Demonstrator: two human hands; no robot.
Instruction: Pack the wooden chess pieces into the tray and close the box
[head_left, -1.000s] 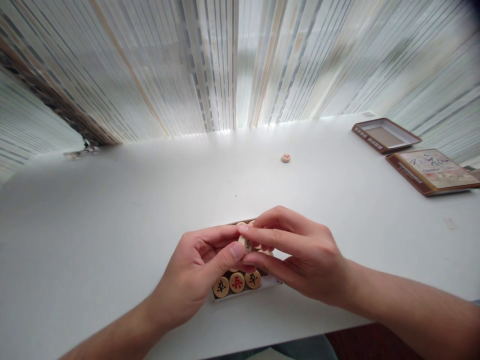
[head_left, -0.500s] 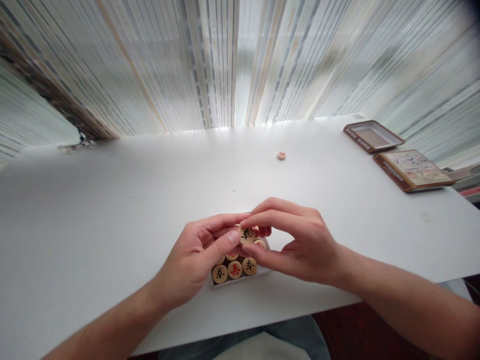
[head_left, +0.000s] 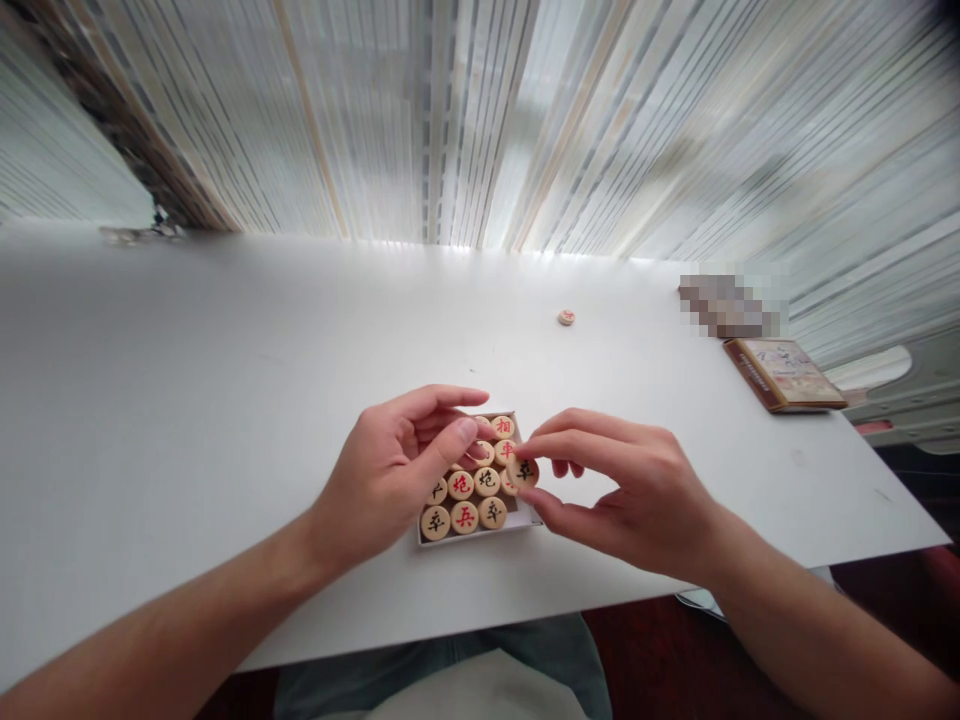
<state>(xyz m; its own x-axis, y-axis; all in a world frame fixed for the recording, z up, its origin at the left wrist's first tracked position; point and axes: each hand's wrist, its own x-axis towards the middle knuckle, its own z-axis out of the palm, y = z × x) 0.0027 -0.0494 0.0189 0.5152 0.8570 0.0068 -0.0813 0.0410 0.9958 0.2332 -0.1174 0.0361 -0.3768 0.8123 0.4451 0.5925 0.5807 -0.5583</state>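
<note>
A shallow box (head_left: pixel 521 520) of round wooden Chinese chess pieces lies near the table's front edge. Red and black characters mark the pieces, set in rows; the front row ends in a bare spot at the right corner. Between thumb and fingers, my right hand (head_left: pixel 611 485) pinches a chess piece (head_left: pixel 526 472) with a black character, tilted above the box's right side. My left hand (head_left: pixel 390 460) hovers over the box's left part, fingers apart and holding nothing that I can see. It hides several of the pieces there.
Farther back on the white table (head_left: pixel 225 400) lies a lone chess piece (head_left: pixel 566 317) with a red mark. A brown-edged box lid (head_left: pixel 787 372) rests at the right, beside a pixelated object (head_left: pixel 727 305). Striped curtains (head_left: pixel 390 120) hang along the back edge.
My hands have moved apart. The chess piece, earlier touched by both, has gone rightward in my right hand, and more of the box shows. The whole view has shifted slightly.
</note>
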